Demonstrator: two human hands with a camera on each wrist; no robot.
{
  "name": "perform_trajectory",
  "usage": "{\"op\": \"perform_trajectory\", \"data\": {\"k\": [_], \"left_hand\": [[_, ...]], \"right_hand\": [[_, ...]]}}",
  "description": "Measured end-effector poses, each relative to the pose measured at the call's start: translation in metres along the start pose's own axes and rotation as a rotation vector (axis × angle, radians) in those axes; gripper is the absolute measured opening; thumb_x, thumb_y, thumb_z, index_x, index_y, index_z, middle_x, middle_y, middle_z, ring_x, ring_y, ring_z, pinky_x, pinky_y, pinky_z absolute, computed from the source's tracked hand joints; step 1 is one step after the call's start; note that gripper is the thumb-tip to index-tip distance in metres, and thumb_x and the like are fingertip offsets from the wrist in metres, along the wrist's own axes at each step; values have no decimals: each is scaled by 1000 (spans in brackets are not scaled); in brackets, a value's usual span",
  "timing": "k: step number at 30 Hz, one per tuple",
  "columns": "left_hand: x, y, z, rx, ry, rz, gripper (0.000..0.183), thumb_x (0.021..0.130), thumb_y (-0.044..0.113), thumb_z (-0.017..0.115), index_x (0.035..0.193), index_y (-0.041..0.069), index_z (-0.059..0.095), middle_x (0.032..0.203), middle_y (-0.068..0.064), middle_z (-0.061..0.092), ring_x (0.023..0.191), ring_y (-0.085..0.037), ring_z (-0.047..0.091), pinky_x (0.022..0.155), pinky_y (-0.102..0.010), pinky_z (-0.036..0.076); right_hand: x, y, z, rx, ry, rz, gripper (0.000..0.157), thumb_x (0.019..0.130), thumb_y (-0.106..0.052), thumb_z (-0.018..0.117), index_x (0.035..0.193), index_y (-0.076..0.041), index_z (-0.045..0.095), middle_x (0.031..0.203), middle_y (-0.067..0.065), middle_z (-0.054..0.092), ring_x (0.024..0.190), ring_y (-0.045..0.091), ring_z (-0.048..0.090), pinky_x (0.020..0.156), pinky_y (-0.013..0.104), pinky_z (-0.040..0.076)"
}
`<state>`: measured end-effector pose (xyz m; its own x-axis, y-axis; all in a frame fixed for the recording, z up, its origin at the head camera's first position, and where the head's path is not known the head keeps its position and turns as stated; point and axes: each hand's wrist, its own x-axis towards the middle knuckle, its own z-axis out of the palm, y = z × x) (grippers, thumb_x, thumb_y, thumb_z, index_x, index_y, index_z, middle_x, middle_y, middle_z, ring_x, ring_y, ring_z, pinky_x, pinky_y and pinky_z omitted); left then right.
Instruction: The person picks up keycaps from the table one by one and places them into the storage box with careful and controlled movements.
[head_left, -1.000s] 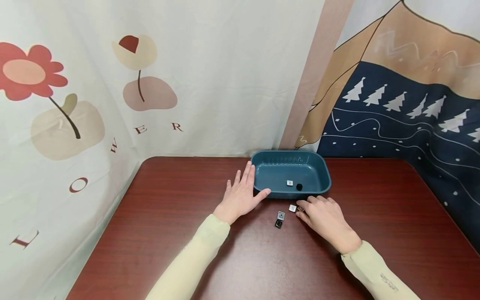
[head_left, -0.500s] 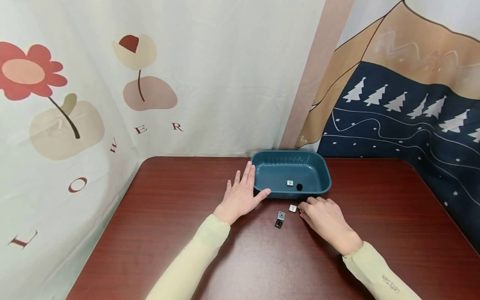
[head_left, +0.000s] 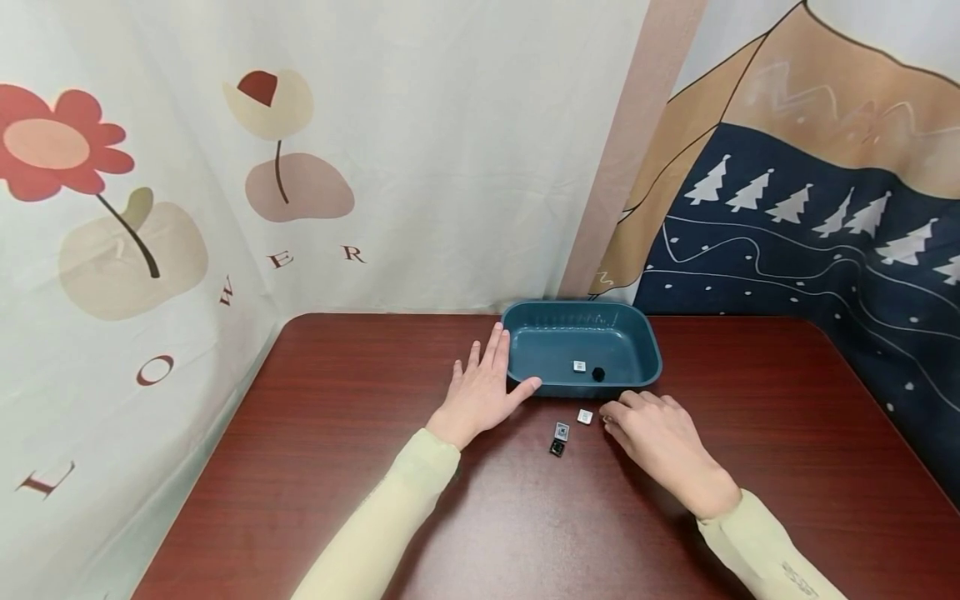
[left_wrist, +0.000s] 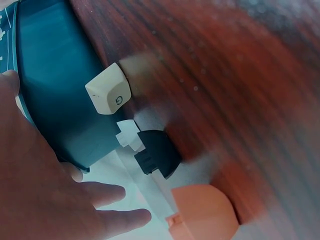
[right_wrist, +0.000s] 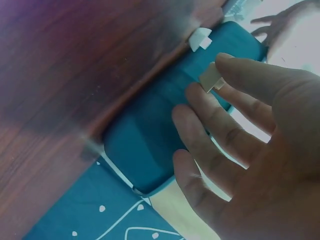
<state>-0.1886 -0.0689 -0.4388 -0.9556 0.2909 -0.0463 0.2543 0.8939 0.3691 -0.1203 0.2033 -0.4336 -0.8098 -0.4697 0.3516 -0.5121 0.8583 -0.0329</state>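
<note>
My right hand [head_left: 652, 437] pinches a small pale keycap [right_wrist: 210, 77] between thumb and index finger, close over the table near the tray's front right corner. My left hand [head_left: 480, 392] lies with straight fingers against the left end of a blue plastic tray [head_left: 570, 390]. In front of the tray sit a white keycap [head_left: 585, 417], a grey keycap [head_left: 562, 432] and a black keycap [head_left: 557, 448]. In the left wrist view, a beige keycap marked G [left_wrist: 109, 90] and an orange keycap [left_wrist: 205, 212] appear beside the black one.
Inside the tray lie a white keycap [head_left: 579, 367] and a round black piece [head_left: 597, 374]. A dark red wooden table [head_left: 337, 417] bears everything. Printed curtains [head_left: 450, 167] hang directly behind its far edge.
My right hand has drawn slightly to the right, away from the white keycap. The brownish keycap seen at its fingertips a second ago is now mostly hidden in them. My left hand stays put.
</note>
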Motion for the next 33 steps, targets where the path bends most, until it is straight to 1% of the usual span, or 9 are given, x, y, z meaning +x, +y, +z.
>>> {"op": "perform_trajectory", "data": {"k": [5,11,16,21,27,33], "left_hand": [[0,0,0,-2,2,-1,100,98,77,40,168,15,3,175,2,-4,157,-40,15,120,-66,18],[1,0,0,-10,1,-7,99,99,74,43,168,15,3,175,3,-4,157,-39,14,120,-66,17],[1,0,0,3,-5,-10,101,98,78,38,168,16,2,174,4,-5,158,-38,14,121,-65,18],[1,0,0,2,-6,-9,101,97,78,37,168,16,2,174,4,-6,158,-38,14,120,-66,17],[1,1,0,6,-7,-11,102,97,78,38,168,16,1,174,4,-6,158,-38,14,120,-66,17],[1,1,0,3,-3,-16,102,97,79,39,168,16,2,174,4,-6,158,-37,14,120,-66,17]], "right_hand": [[1,-1,-6,26,30,6,18,83,-12,87,99,-14,79,86,2,69,79,25,67,67,42,53],[3,-3,-11,56,33,37,19,85,-15,86,102,-13,79,89,1,70,82,25,68,69,43,53],[5,-1,-12,72,56,33,21,86,-16,85,105,-12,79,92,3,72,82,25,69,68,42,53],[9,0,-12,97,83,37,21,89,-17,83,109,-12,79,95,4,73,83,24,70,70,43,55],[16,-2,-13,138,127,49,20,91,-20,81,110,-12,79,98,3,74,87,24,70,72,44,55],[23,-4,-14,177,193,56,20,91,-20,81,109,-12,78,97,2,74,84,22,69,69,43,55]]}}
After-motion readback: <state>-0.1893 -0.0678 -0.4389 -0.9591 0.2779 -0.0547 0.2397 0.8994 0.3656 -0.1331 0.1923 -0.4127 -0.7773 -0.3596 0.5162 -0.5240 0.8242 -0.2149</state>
